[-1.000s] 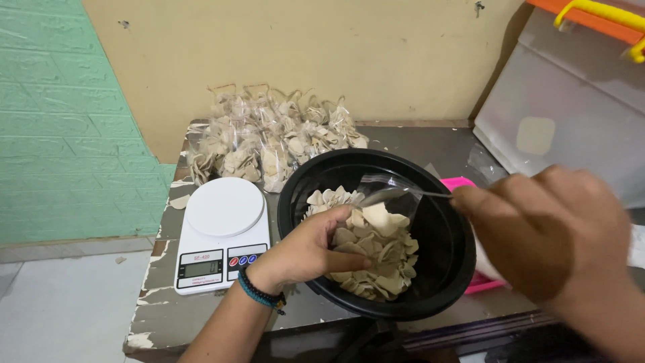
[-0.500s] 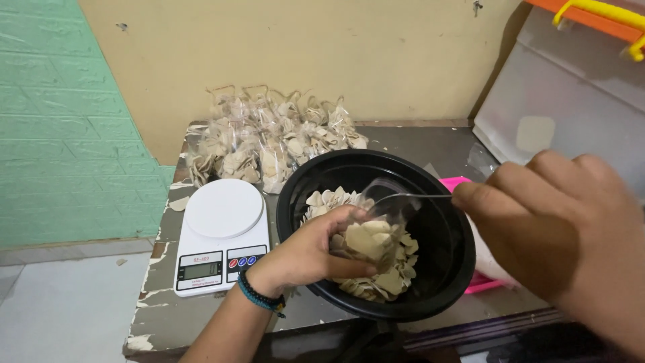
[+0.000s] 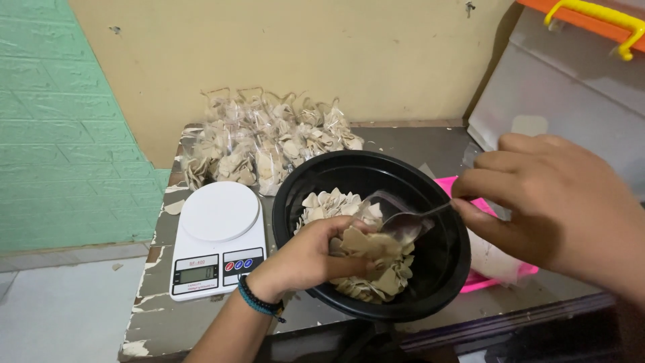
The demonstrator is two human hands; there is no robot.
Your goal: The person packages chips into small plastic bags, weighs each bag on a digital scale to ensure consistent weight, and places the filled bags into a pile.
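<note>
Right now your left hand [image 3: 316, 254] is cupping a scoop of thin, pale beige, curled chips [image 3: 366, 243], fingers curled together around them, and is pressing them into the mouth of a small clear plastic bag [image 3: 396, 218]. Your right hand [image 3: 557, 202] is pinching the far edge of that bag between thumb and fingers, pulling the film taut so the opening is gaping toward the left hand. Both the bag and the chips are sitting low inside the wide round black plastic bowl [image 3: 443, 269], above the loose pile of the same chips heaped on its left side.

Judging by their look, these chips are going to be very light, stiff and brittle, so you are better off cradling them loosely in the palm than squeezing. The bag is thin, soft and likely slippery; taking it right at the rim, as the right hand is doing, looks like the surest hold.

Just left of the bowl, a white digital kitchen scale with a round platform [image 3: 218, 235] is resting on the worn grey tabletop [image 3: 154, 316]. Behind both, a cluster of tied clear bags filled with chips [image 3: 262, 144] is lying against the tan wall. A flat pink tray [image 3: 500, 275] is peeking out at the bowl's right, under your right hand.
</note>
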